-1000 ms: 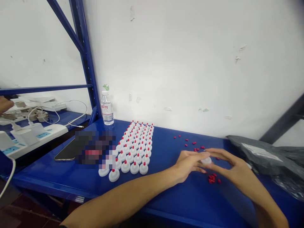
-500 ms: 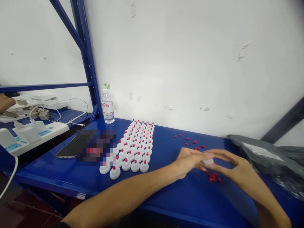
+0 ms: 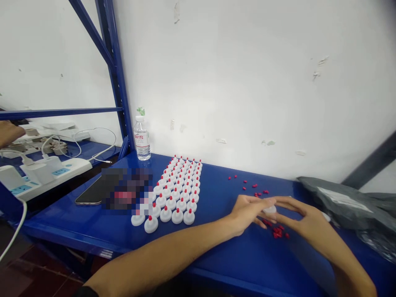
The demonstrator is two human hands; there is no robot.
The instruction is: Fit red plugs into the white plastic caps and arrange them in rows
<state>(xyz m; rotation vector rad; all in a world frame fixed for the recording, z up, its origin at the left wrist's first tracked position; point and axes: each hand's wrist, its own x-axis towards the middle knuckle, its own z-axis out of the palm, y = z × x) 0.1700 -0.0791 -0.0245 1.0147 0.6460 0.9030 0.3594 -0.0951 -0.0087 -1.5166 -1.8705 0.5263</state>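
Between my two hands is a white round cap [image 3: 270, 209], like those standing in rows, partly covered by fingers. The thumb and fingers of my left hand [image 3: 249, 210] pinch it from the left. From the other side my right hand [image 3: 305, 214] grips the same cap with its fingertips. Whether a red tip sits on it is hidden. Just below the hands lies a small pile of red tips [image 3: 277, 232] on the blue table [image 3: 225, 255]. Left of my hands stand several rows of white caps [image 3: 177, 216], each topped with a red tip.
More red tips [image 3: 255, 185] are scattered behind my hands. A grey plastic bag [image 3: 343, 198] lies at the right. At the left are a phone [image 3: 93, 192], a water bottle [image 3: 142, 142] and a power strip [image 3: 71, 171] with cables. Another person's hand [image 3: 10, 134] shows at the far left edge.
My view has shifted slightly. Both hands stay closed on the white cap in nearly the same place; a white piece now shows behind my right wrist.
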